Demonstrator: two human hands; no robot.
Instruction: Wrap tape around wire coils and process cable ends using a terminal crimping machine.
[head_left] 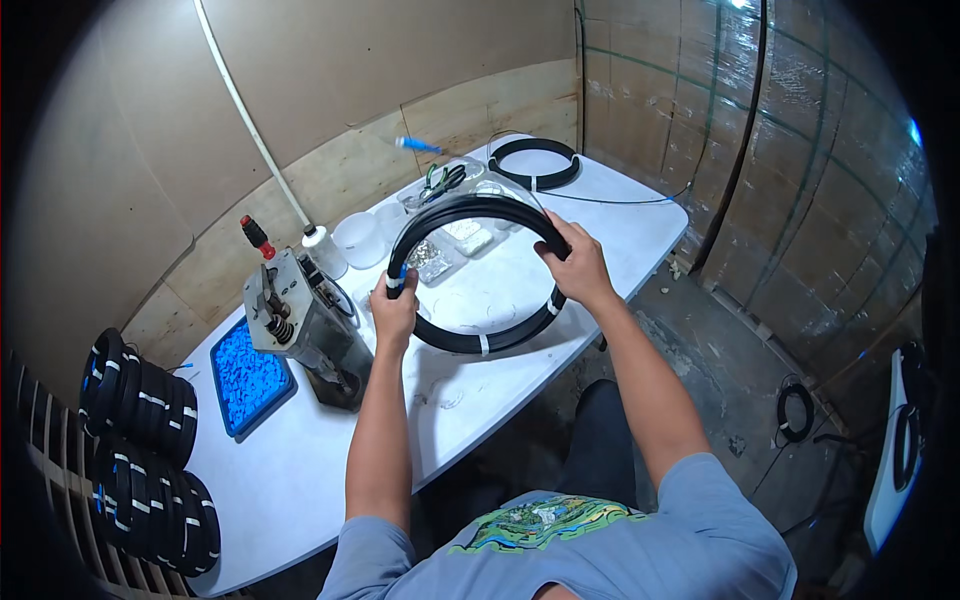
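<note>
A coil of black cable [480,207], bound at several spots with white ties, is held up over the white table. My left hand [394,312] is closed round its left side, beside a white tie and a small blue piece. On the opposite side, my right hand [583,265] grips the coil with the thumb on the inner edge. Through the ring I see clear bags of small metal parts [428,260] on the table. A blurred blue-tipped piece [418,145] shows above the coil, near the wall; what it joins to is unclear.
A metal bench machine [310,325] with a red-handled lever stands left of my left forearm. Beside it is a tray of blue pieces [250,375]. Stacked black coils [150,450] crowd the table's left end. Another coil [535,165] lies at the far end, near wrapped cartons [690,120].
</note>
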